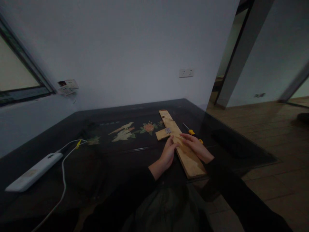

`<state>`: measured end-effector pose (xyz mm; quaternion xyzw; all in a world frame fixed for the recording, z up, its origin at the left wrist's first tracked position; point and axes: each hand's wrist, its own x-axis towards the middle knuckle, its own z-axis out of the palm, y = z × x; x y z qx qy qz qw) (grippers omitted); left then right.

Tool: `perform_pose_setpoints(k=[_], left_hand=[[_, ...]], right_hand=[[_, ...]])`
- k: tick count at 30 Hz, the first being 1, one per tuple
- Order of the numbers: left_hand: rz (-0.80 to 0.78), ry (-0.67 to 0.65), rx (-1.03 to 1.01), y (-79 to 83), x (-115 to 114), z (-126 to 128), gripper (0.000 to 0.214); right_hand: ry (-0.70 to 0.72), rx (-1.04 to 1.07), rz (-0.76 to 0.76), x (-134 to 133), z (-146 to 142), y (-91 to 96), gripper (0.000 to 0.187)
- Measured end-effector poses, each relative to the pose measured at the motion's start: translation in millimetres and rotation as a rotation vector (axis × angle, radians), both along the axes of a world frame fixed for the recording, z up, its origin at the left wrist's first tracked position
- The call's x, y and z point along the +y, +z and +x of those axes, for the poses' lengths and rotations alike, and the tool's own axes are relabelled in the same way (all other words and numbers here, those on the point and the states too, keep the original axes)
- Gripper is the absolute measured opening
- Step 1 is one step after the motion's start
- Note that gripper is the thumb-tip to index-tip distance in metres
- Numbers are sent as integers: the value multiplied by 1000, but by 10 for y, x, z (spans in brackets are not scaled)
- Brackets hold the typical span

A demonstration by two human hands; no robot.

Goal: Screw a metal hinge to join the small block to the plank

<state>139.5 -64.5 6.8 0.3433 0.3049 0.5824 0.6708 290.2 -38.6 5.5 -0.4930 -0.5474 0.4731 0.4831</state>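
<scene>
A long, pale wooden board (190, 162) lies slantwise on the dark table. At its left side a short wooden piece (162, 134) meets it, and a small metal hinge (168, 130) sits where the two join. My left hand (167, 154) is closed on the board's left edge, thumb on top. My right hand (196, 147) lies across the board from the right, its fingers stretched out over the top face. Beyond it rests a screwdriver (191, 131) with a yellow handle. Another yellow item (201, 141) is partly hidden by my right hand.
The glossy black table (120, 167) has a bird-and-flower inlay (124, 132). On its left lie a white power strip (35, 172) and a white cable (64, 174). A wall with a socket plate (186, 73) stands behind; tiled floor (267, 129) is at the right.
</scene>
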Motion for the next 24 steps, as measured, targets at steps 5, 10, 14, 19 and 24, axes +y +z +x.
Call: perform_pose_setpoints(k=[5,10,14,19,24], left_hand=[[-22,-12,-31,24,9,-5,52],[-2,-25,8,23,10,-31,51],[13,-30,34,-13,7,-54,51],[-7,-29,21,-20,-7,-57,53],[-17,-64,22,17,-50,-76,50]], right_hand=[[-9,-17,22,0,-20,-2,44],[-101,-38,198,-2,131,46,39],[-348,-280,458,45,406,62,35],[-229,-540,436,184,569,-89,39],[-155,-542,361,289,580,-230,42]])
